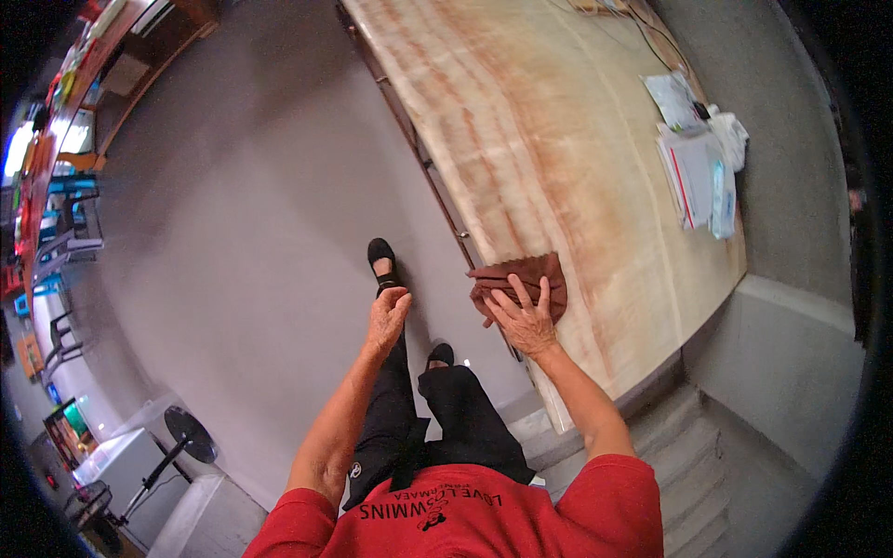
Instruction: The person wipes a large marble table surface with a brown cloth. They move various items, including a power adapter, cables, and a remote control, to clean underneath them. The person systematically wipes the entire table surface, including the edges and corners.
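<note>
My right hand point(527, 322) presses on a brown cloth point(523, 268), its fingers spread over the folds. The cloth has a scalloped edge and lies bunched at the near left edge of a marble-patterned tabletop point(593, 188). Part of it hangs over that edge. Over the grey floor point(279, 209), my left hand point(388, 317) hangs in the air, left of the table and apart from it. Its fingers are loosely curled together, and nothing shows in them.
Papers point(691, 174), a plastic packet point(673, 101), a light-blue pack point(723, 199) and a white crumpled item point(730, 139) lie along the table's right side. Cables point(652, 31) run at the far end. Steps point(670, 467) descend at the lower right. A pedestal fan point(190, 434) stands lower left.
</note>
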Tool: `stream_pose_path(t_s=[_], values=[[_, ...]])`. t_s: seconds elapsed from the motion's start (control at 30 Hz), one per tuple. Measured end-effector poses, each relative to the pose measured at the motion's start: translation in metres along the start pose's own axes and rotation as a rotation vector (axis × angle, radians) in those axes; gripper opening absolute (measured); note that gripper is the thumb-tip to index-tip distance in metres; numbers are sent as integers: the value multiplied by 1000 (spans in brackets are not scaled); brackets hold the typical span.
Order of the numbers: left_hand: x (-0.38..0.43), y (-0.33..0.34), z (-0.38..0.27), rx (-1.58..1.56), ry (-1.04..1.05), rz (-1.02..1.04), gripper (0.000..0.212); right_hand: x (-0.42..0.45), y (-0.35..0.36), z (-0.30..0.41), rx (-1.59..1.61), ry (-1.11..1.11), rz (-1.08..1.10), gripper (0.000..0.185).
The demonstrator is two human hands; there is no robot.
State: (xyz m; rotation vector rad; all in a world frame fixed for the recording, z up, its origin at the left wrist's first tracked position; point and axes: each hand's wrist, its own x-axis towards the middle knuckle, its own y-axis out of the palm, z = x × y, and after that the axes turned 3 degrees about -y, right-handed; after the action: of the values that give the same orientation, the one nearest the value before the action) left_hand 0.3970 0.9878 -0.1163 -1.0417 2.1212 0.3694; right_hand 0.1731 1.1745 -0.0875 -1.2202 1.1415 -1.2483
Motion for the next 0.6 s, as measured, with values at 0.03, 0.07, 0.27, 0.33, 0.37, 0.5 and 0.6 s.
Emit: stream_pose_path(t_s=[0.03,0.07,0.27,0.33,0.37,0.5,0.6], values=[[-3,7,4,2,-2,15,38,-18,-2,5,12,66,-31,38],[-8,13,8,52,-8,43,38,-40,-4,9,53,154,29,50],[-17,43,18,114,20,150,39,-140,-4,35,55,451,37,91],[-9,40,24,135,62,181,44,-137,-2,36,45,485,26,94],[-2,36,26,142,71,183,44,-131,1,36,49,492,13,93],[31,35,18,188,121,158,39,-65,-5,8,108,485,-2,87],[47,40,-30,214,197,133,38,-1,-6,-20,127,449,72,89]])
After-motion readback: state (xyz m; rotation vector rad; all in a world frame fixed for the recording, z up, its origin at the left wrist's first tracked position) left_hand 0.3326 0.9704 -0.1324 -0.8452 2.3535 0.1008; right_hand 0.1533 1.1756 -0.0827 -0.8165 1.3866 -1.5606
